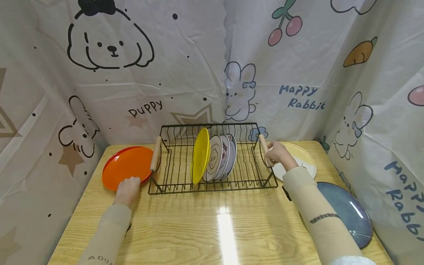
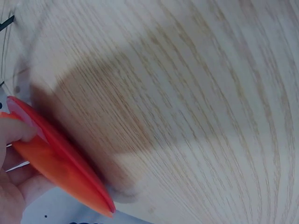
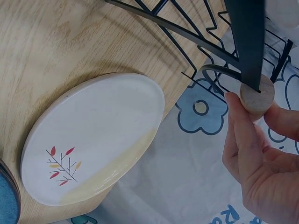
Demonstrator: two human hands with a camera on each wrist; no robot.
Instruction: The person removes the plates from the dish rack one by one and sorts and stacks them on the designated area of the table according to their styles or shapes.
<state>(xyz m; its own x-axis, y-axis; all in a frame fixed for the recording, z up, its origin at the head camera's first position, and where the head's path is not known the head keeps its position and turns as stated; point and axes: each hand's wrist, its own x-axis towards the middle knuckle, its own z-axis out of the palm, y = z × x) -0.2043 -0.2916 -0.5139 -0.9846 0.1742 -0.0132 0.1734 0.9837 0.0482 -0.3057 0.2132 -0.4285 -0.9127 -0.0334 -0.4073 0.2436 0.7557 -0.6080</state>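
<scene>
My left hand (image 1: 128, 190) pinches the near rim of an orange plate (image 1: 129, 165). In the left wrist view, a red plate (image 2: 63, 144) lies against the orange one on the tabletop side, and the thumb (image 2: 21, 130) overlaps the red plate's inner face. My right hand (image 1: 279, 154) grips the right wooden handle (image 3: 258, 97) of a black wire dish rack (image 1: 212, 189); fingers and thumb curl round it. Standing in the rack are a yellow plate (image 1: 200, 156) and several patterned white plates (image 1: 213, 160).
A white and pale-yellow plate (image 3: 93, 140) with a twig print lies beyond the right hand. A dark blue plate (image 1: 347, 213) lies at the table's right, partly behind the right sleeve. Printed curtains (image 1: 198, 73) enclose the wooden table (image 1: 185, 228) at the back and sides.
</scene>
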